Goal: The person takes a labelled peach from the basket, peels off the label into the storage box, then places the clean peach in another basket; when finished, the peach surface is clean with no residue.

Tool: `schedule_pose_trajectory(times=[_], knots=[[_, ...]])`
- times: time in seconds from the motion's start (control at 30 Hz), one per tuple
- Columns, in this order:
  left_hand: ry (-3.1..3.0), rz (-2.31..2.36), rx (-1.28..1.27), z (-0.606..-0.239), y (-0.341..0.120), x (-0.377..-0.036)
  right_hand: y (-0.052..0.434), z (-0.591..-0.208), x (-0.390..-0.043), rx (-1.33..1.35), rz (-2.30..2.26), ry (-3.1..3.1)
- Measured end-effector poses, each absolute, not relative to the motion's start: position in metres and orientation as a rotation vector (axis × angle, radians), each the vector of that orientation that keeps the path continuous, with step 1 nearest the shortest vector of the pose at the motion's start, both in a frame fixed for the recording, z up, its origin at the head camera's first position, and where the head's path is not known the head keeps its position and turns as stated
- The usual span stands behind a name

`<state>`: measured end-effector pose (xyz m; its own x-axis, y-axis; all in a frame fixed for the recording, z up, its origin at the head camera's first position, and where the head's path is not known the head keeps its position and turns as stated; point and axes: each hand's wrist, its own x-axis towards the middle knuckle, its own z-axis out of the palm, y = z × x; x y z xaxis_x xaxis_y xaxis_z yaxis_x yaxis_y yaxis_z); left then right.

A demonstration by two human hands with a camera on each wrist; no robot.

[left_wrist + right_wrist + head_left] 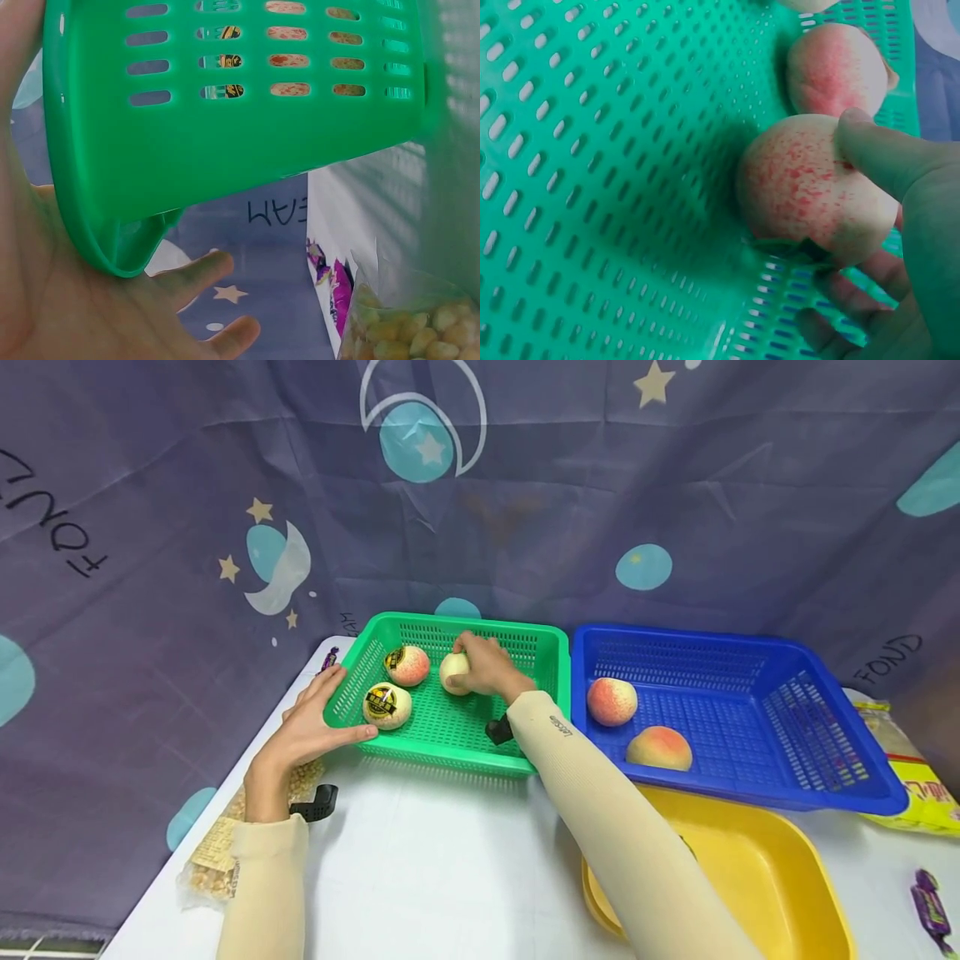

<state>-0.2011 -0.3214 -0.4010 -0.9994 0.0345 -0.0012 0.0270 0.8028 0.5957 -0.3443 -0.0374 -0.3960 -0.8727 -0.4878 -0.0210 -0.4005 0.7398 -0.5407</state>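
Note:
In the head view, my right hand [487, 667] reaches into the green basket [450, 758] and holds a pale peach [453, 674]. The right wrist view shows my thumb on that red-speckled peach [802, 184], with the fingers curled beneath. To its left in the basket lie a pink peach [407, 666] and a paler peach [387, 706], both bearing black-and-yellow stickers. My left hand [303, 727] rests against the basket's front left corner, thumb along the front rim. Its fingers stretch out past the basket's corner in the left wrist view.
A blue basket [817, 718] with two peaches, one red [612, 702] and one orange [660, 748], stands right of the green one. A yellow tub [772, 868] sits in front, partly under my right forearm. A kernel bag [213, 856] lies left; a wrapped candy [930, 906] lies right.

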Motion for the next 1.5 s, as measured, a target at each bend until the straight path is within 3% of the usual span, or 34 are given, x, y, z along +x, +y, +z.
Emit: schedule_pose_trajectory(times=[0.27, 0.57, 0.93, 1.27, 1.5], knots=[[2.948, 0.997, 0.047, -0.399, -0.321, -0.200, -0.032, -0.393, -0.345, -0.649, -0.663, 2.775], [2.951, 0.992, 0.053, -0.399, -0.321, -0.199, -0.018, -0.392, -0.346, -0.626, -0.808, 2.579], [2.947, 0.990, 0.051, -0.400, -0.321, -0.201, -0.018, -0.391, -0.349, -0.965, -0.753, 2.558], [2.938, 0.992, 0.046, -0.400, -0.323, -0.200, -0.015, -0.391, -0.347, -0.823, -0.685, 2.625], [2.926, 1.016, 0.047, -0.401, -0.322, -0.202, -0.007, -0.386, -0.349, -0.864, -0.745, 2.567]])
